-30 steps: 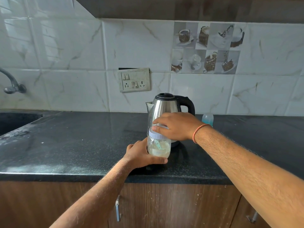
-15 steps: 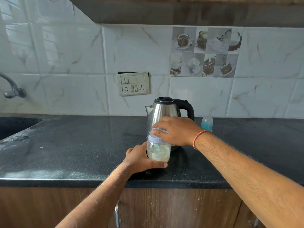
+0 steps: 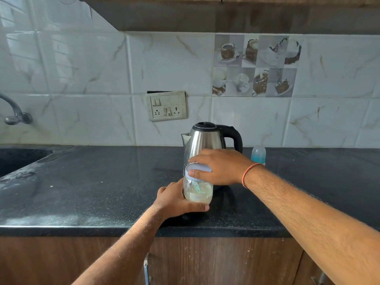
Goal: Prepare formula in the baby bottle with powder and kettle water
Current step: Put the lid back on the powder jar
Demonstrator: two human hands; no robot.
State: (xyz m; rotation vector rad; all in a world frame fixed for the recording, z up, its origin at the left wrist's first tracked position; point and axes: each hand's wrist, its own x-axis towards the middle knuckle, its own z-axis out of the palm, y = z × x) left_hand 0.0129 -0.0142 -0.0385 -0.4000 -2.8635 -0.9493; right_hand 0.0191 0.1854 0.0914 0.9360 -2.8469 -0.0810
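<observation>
A clear jar of pale formula powder [image 3: 198, 192] with a green scoop inside stands on the black counter [image 3: 102, 182], just in front of the steel kettle [image 3: 205, 138]. My left hand [image 3: 174, 200] wraps around the jar's lower body. My right hand [image 3: 222, 167] grips the jar's pale lavender lid [image 3: 196, 168] from above. The baby bottle [image 3: 258, 154], clear with a blue tint, stands behind my right wrist, to the right of the kettle; its lower part is hidden.
A sink basin [image 3: 18, 159] and tap [image 3: 14, 114] lie at the far left. A wall switch-and-socket plate [image 3: 166, 105] sits above the kettle. Powdery smears mark the counter's left and front edge. Wooden cabinet doors [image 3: 205, 262] run below.
Both hands stay on the jar and lid in the same grip. My head has tilted up slightly, so the scene sits lower in view.
</observation>
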